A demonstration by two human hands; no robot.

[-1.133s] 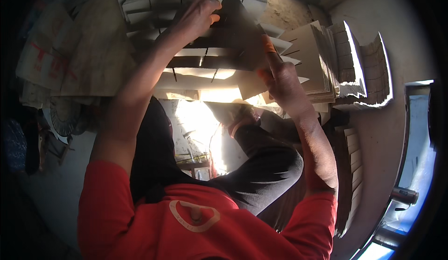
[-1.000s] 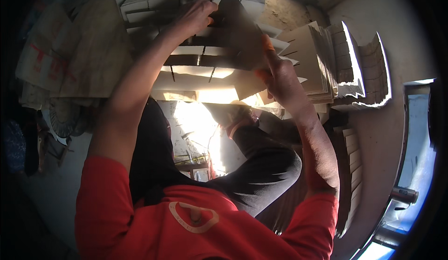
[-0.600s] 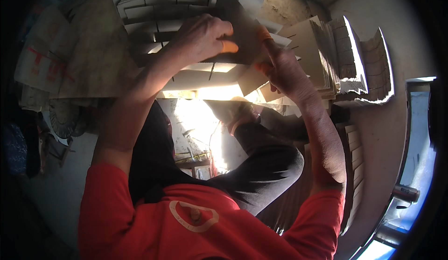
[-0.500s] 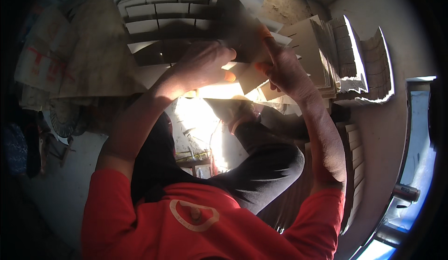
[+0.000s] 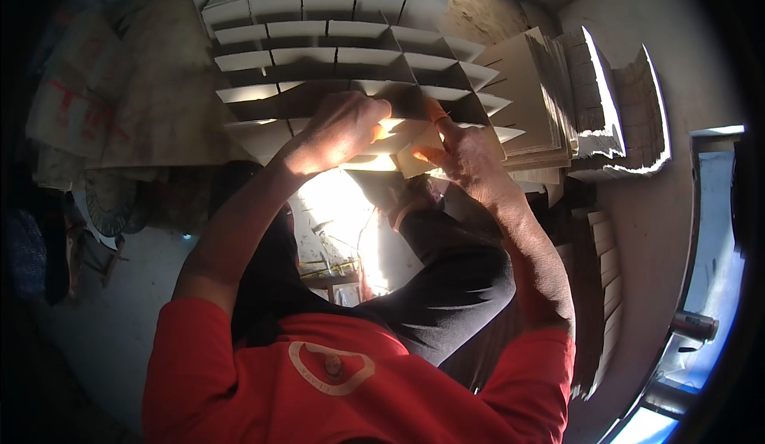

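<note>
A grid of slotted cardboard divider strips (image 5: 303,58) stands before me, long strips running left to right and crossing strips set between them. My left hand (image 5: 343,129) is closed at the near edge of the grid, thumb and fingers pinching a cardboard strip there. At the near right part of the grid, my right hand (image 5: 472,157) grips the near end of a crossing strip, its index finger reaching along the cardboard. Orange covers sit on fingertips of both hands. The grip surfaces themselves are partly hidden by the fingers and glare.
Stacked cardboard strips (image 5: 327,2) lie behind the grid. On the right are a pile of flat cardboard sheets (image 5: 518,89) and more bundled strips (image 5: 590,93). A large cardboard sheet (image 5: 159,86) covers the left side. My crossed legs (image 5: 446,285) are below the work surface edge.
My right hand has come down and nearer, and the raised dark strip it held now sits down across the long strips. My left hand has lowered slightly.
</note>
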